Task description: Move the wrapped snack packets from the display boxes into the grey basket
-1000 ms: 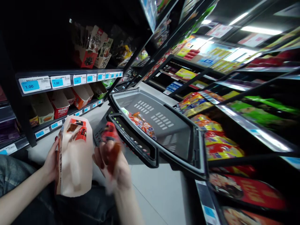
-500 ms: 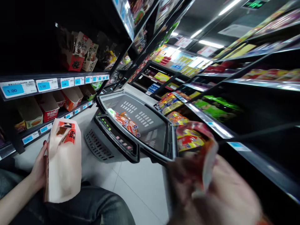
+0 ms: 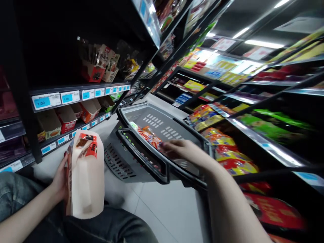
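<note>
My left hand [image 3: 59, 178] grips the side of a tall beige snack box [image 3: 87, 182] with red packets showing at its open top, held upright over my knee. My right hand [image 3: 178, 151] reaches palm down into a grey shopping basket [image 3: 118, 165] that stands on the floor. Its fingertips rest at the pile of red and orange snack packets [image 3: 150, 135] inside. Whether the fingers still pinch a packet is hidden by the back of the hand.
Black shelves [image 3: 76, 89] with blue price tags and open snack cartons run along the left. On the right, low shelves [image 3: 253, 135] carry yellow, red and green bags close to my right arm. Pale floor tiles [image 3: 167, 209] lie between them.
My right hand, which held a red packet near the box and then swung right, has now gone down into the basket. The box in my left hand has stayed put.
</note>
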`<state>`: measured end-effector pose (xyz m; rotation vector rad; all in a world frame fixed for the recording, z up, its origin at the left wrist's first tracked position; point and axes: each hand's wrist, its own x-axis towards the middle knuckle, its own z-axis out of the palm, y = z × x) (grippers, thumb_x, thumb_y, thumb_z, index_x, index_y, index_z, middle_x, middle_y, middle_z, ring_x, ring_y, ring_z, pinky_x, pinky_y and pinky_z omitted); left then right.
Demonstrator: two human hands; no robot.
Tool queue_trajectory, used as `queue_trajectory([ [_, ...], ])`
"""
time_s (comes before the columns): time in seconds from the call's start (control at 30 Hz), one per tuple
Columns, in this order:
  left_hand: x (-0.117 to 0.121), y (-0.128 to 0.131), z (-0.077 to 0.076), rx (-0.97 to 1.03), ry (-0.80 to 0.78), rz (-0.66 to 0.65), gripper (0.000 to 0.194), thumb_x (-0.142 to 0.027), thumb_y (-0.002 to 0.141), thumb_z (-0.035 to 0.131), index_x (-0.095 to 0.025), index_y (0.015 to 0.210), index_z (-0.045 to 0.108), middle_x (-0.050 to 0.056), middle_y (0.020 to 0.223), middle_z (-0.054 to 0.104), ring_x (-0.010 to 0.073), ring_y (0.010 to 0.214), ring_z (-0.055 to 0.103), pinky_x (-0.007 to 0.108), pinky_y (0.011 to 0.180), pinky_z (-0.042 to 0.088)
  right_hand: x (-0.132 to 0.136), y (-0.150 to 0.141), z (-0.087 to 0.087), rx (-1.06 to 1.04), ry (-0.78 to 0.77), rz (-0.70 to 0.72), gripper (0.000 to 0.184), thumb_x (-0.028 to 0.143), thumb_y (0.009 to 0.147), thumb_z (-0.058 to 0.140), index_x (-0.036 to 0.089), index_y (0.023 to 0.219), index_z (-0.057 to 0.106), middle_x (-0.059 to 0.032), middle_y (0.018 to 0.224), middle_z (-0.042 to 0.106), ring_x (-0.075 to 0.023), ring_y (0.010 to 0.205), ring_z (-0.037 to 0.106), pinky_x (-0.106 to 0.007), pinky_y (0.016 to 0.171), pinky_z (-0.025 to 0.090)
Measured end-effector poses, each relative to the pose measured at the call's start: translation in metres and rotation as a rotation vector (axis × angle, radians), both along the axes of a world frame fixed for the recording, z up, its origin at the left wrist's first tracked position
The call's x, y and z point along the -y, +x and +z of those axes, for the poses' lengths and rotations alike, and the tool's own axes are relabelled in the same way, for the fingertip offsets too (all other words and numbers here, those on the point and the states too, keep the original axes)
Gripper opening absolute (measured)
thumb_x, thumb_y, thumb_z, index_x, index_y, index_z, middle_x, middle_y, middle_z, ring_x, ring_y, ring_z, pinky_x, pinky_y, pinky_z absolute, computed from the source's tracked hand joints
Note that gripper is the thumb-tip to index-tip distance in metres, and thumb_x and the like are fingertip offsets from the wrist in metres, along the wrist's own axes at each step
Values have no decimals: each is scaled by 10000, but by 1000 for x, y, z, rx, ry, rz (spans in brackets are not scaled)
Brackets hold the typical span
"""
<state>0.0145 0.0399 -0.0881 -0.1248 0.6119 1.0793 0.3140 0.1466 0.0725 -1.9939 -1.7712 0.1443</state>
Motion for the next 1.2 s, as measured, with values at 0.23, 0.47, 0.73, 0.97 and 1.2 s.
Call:
queue_trajectory([
  [0.23, 0, -1, -3, 57, 27, -20, 571, -496, 848, 506, -98, 1252, 574, 116, 1028, 743, 284, 953, 685, 391, 980, 451, 63, -112, -18, 197, 242, 727, 215, 269, 734, 679, 248, 947, 670, -95, 1064, 638, -311, 1006, 517, -467, 857, 414],
  [0.47, -3, 0, 3, 35, -40, 0, 639, -498, 854, 491, -39, 1297, 508, 122, 891, 763, 276, 891, 699, 385, 981, 433, 49, -159, -61, 407, 306, 798, 228, 157, 888, 518, 256, 1009, 684, -101, 1074, 633, -267, 945, 482, -429, 777, 355],
  [0.73, -3, 0, -6, 94, 52, -48, 584, -513, 876, 441, -65, 1222, 583, 128, 987, 748, 282, 978, 677, 392, 979, 436, 52, -154, -31, -171, 196, 844, 170, 116, 879, 446, 207, 835, 582, 4, 730, 646, -139, 675, 591, -248, 648, 441],
  [0.97, -3, 2, -13, 73, 16, -39, 549, -524, 837, 504, -90, 1149, 626, 133, 972, 747, 287, 947, 683, 426, 993, 431, 63, -144, -34, -367, 73, 760, 101, 153, 783, 557, 192, 765, 649, 7, 683, 673, -125, 586, 578, -218, 549, 425],
  [1.2, -1, 3, -21, 67, 29, -60, 515, -519, 834, 512, -108, 1113, 648, 113, 960, 754, 279, 934, 686, 438, 1004, 421, 59, -138, -38, -420, -21, 743, 94, 164, 780, 559, 185, 745, 643, 12, 678, 663, -116, 596, 555, -211, 575, 418],
])
